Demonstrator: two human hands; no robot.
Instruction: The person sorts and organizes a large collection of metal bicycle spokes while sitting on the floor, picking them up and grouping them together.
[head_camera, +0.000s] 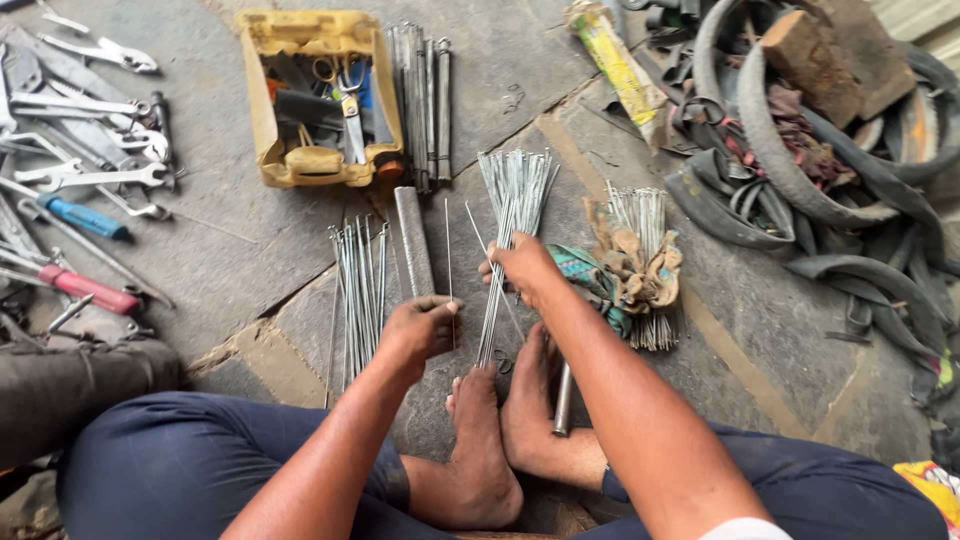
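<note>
Spokes fan out from your right hand (520, 268), which grips the bundle of spokes (510, 225) just right of the metal tube (414, 240); your left hand (422, 328) pinches a single spoke (448, 245) below that tube.

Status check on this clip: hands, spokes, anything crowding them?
Left hand pinching a single spoke upright. Right hand gripping the spoke bundle on the stone floor. Metal tube and cloth-wrapped spokes close alongside.
</note>
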